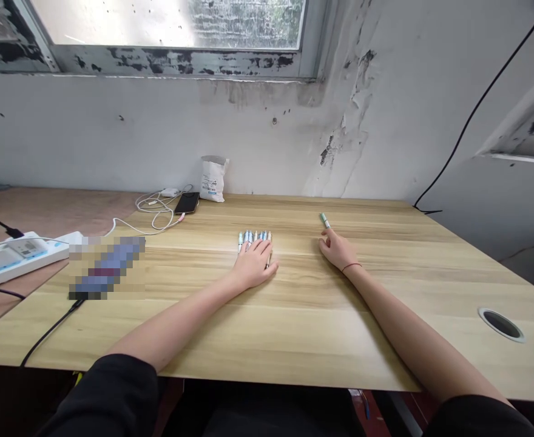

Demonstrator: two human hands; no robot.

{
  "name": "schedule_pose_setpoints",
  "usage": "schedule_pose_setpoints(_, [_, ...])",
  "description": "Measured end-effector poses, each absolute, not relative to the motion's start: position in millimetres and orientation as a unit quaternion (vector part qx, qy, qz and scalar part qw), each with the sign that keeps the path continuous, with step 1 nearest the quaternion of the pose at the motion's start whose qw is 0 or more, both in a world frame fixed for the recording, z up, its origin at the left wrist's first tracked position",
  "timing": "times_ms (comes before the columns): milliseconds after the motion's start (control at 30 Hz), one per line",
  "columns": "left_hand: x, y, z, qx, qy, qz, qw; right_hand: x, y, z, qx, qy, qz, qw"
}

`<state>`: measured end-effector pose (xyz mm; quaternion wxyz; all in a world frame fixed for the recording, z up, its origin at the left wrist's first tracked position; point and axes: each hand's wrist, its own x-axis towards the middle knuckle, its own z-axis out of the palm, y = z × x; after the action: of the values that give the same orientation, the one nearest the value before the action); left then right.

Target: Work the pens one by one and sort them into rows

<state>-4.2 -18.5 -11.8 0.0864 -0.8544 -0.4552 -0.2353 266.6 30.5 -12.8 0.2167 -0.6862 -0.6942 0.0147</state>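
Several slim markers [240,240] lie side by side in a row near the middle of the wooden table [294,340]. My left hand [254,265] rests flat over their near ends, fingers spread and thumb out to the right, and covers part of them. To the right, my right hand [337,247] is on the tabletop with its fingers closed on the lower end of a green-and-white marker [324,220], which points away from me. A thin red string circles the right wrist.
A white packet [213,178] stands by the wall, beside a phone [187,203] with a white cable. At left are a blurred device [107,267] and a power strip [30,255]. A round hole [502,325] is at right.
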Motion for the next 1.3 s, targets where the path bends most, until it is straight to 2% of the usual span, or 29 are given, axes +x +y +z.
schedule_pose_setpoints(367, [-4,-17,-12,-0.857,-0.462,-0.212,0.081,262,26,-11,-0.648,-0.729,-0.015,0.220])
schedule_pose_setpoints(767, [-3,-20,-6,-0.857,-0.486,-0.159,0.065,213,-9,-4,-0.456,-0.864,-0.078,0.199])
schedule_pose_setpoints(1300, [-3,-20,-7,-0.855,-0.492,-0.163,0.023,183,-27,-7,-0.391,-0.896,-0.034,0.208])
